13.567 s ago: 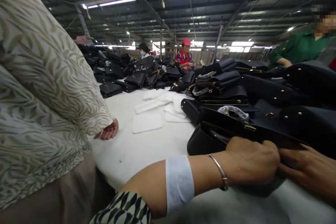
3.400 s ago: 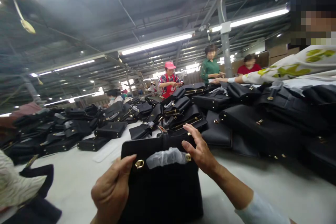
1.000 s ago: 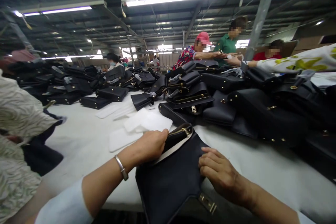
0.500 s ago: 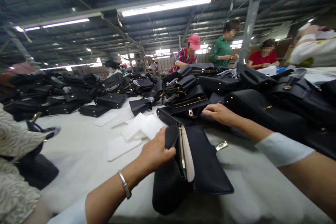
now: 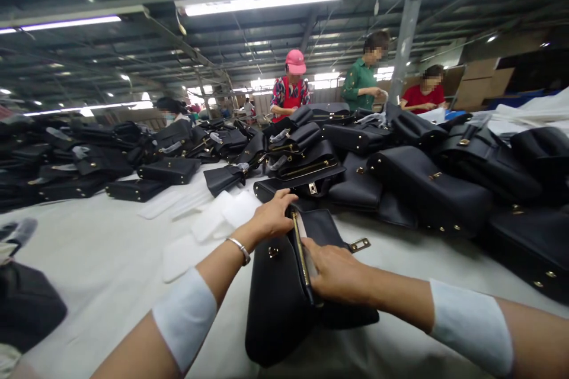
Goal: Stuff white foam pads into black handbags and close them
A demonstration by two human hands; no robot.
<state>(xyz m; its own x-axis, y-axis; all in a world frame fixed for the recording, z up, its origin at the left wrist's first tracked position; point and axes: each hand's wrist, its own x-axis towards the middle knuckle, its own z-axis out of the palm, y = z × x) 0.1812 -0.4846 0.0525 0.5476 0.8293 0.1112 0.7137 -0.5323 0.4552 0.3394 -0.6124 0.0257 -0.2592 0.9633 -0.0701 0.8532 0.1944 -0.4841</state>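
Note:
A black handbag [image 5: 278, 308] lies before me on the white table, its flap folded out to the right and its gold zip [image 5: 300, 249] running along the mouth. At the far end of the mouth, my left hand [image 5: 273, 216] is closed on the bag's edge, thumb near the zip. My right hand [image 5: 335, 272] is at the mouth, closed on the pale lining edge beside the zip; some of its fingertips are hidden. On the flap's far corner sits a metal clasp plate [image 5: 360, 244]. A gold turn lock [image 5: 272, 252] shows on the bag's front.
Black handbags are heaped across the back, with a large one [image 5: 427, 189] at the right. White sheets [image 5: 208, 222] lie left of my bag. Another dark bag [image 5: 29, 302] stands at the left edge. Several co-workers, one in a pink cap [image 5: 296, 62], work beyond the heap.
My right hand has come from the heap down to the bag's mouth. My left hand has shifted to the mouth's far end. The view has turned slightly right.

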